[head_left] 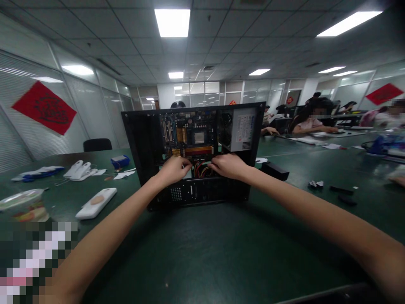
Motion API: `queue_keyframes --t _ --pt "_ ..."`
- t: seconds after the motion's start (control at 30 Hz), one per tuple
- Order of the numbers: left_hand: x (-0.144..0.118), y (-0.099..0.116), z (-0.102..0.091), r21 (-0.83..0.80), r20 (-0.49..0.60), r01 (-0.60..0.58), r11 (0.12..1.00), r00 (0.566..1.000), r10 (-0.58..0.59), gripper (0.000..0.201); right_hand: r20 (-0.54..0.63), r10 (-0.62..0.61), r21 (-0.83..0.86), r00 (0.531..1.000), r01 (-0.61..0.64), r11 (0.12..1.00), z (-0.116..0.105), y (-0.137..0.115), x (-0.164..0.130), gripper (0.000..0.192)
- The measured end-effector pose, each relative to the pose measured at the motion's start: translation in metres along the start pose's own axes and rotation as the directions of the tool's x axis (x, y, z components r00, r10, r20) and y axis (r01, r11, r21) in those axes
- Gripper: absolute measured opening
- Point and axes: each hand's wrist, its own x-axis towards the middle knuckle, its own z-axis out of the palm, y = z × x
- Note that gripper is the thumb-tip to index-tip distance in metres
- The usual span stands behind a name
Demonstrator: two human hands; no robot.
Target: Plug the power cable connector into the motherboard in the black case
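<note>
Head view: both hands are inside the open black metal computer case [142, 137], each entering from its own side with the palm downward. Left hand [174, 169] is at the lower middle of the case, just below the printed circuit board [190, 123], fingers bent and thumb close to the fingertips. Right hand [230, 165] is level with it, fingers curled beside a bundle of red, yellow and black cables [203, 170]. Whether either hand grips a cable or merely touches one cannot be determined; the fingertips are small and partly hidden.

The case stands upright on the dark green tabletop [202, 249], directly ahead of the wearer, its open side facing the camera. A silver-grey box-shaped power supply [243, 130] with a printed label occupies the upper right interior, above the right hand. Orange and red slots [199, 150] run along the board's lower edge, above the gap between the hands.

Left of the case lie a white rectangular object with a tan round patch [97, 202], a transparent plastic cup [25, 207] and a small blue box [120, 162]. Right of it lies a black oblong box [275, 170]. Farther right, a person in a pale top [308, 125] sits at the table.
</note>
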Motion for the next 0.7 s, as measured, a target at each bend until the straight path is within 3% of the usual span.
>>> queue_keyframes --t 0.1,0.23,0.33,0.43,0.6,0.7 --pt "-0.028 0.013 -0.003 0.139 0.088 0.067 0.988 0.993 -0.08 0.05 0.03 -0.119 -0.116 0.992 0.122 0.986 -0.004 0.017 -0.038 0.051" --pt "-0.037 0.02 0.015 0.316 0.051 0.204 0.927 0.971 -0.232 0.068 -0.03 -0.276 -0.232 0.961 0.262 0.937 0.005 0.038 -0.067 0.04" --pt "-0.031 0.011 0.023 0.353 0.01 0.173 0.919 0.982 -0.189 0.07 -0.139 -0.371 -0.283 0.918 0.322 0.904 0.015 0.041 -0.066 0.032" --pt "-0.024 -0.005 0.02 0.334 0.056 0.114 0.936 0.989 -0.14 0.067 -0.193 -0.398 -0.311 0.897 0.329 0.892 0.02 0.034 -0.057 0.032" --pt "-0.019 -0.024 0.012 0.288 0.124 0.124 0.949 0.978 -0.165 0.069 -0.125 -0.37 -0.336 0.921 0.311 0.889 0.013 0.013 -0.045 0.043" --pt "-0.024 -0.027 0.013 0.323 0.09 0.156 0.934 0.977 -0.194 0.066 -0.089 -0.367 -0.337 0.926 0.319 0.886 0.006 -0.004 -0.041 0.049"
